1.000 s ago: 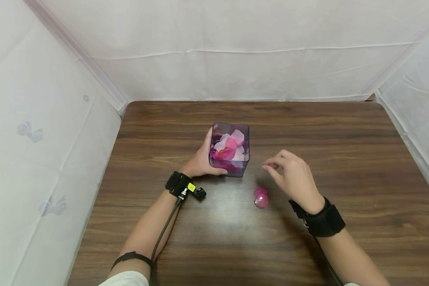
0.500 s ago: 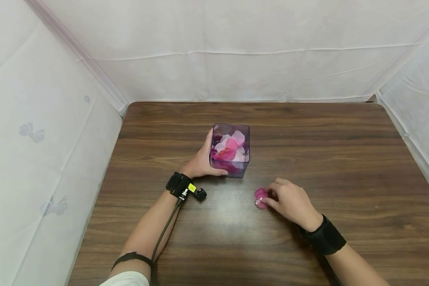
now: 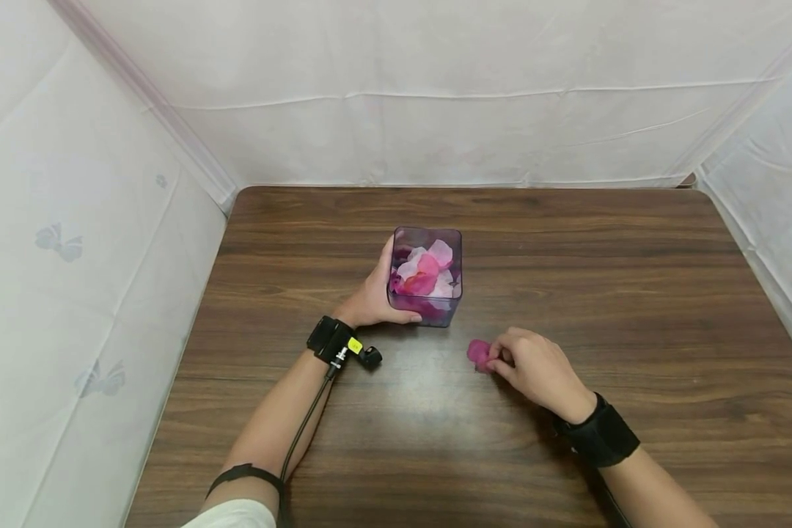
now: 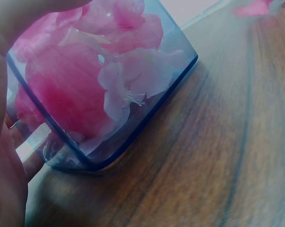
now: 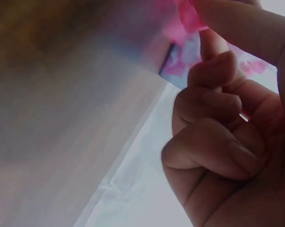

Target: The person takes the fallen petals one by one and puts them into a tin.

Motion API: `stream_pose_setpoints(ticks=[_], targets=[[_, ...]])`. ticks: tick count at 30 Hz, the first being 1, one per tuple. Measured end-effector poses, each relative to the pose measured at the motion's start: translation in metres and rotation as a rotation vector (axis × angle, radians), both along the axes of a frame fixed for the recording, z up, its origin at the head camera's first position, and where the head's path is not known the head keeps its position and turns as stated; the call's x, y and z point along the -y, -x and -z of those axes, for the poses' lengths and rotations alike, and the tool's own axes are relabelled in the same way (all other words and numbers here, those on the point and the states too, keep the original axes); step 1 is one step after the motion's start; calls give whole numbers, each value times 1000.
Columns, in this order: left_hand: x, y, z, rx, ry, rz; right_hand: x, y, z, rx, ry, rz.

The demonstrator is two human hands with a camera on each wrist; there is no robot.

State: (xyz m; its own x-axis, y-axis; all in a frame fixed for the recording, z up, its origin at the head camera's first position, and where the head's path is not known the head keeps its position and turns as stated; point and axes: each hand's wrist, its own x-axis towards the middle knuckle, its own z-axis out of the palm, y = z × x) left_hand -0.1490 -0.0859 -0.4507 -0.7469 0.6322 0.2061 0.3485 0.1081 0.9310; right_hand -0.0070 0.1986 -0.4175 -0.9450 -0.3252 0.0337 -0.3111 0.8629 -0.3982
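Note:
My left hand (image 3: 375, 295) grips a clear purple box (image 3: 437, 314) by its left side, thumb across the near face. Pink, white and magenta flower petals (image 3: 425, 274) lie loose inside it. Seen from the left wrist, the petals (image 4: 71, 90) press against the transparent wall, and a blue edge runs along the box's bottom. Lower right of the box, my right hand (image 3: 536, 372) pinches a magenta petal (image 3: 478, 350) between thumb and forefinger, close over the table. In the right wrist view the other fingers (image 5: 203, 146) are curled into the palm, with the petal (image 5: 190, 15) at the thumb tip.
The brown wood-grain table (image 3: 600, 257) reaches back to a white cloth screen (image 3: 435, 139), with similar cloth along both sides. A small black camera (image 3: 369, 358) juts from the left wristband, its cable running up the forearm.
My right hand has come down and toward me from beside the box to the magenta petal, which it now pinches and has shifted slightly. The left hand and box have stayed put.

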Motion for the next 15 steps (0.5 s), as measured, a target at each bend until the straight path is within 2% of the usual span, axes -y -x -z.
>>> stream_pose_setpoints(ticks=[7,11,15], targets=[[0,0,0,2,1,-1,-2,16,-23,-175,133,-20],[0,1,1,0,-2,-2,3,28,-38,-288,212,-25],[0,1,2,3,-9,2,13,43,-54,-355,278,-6]])
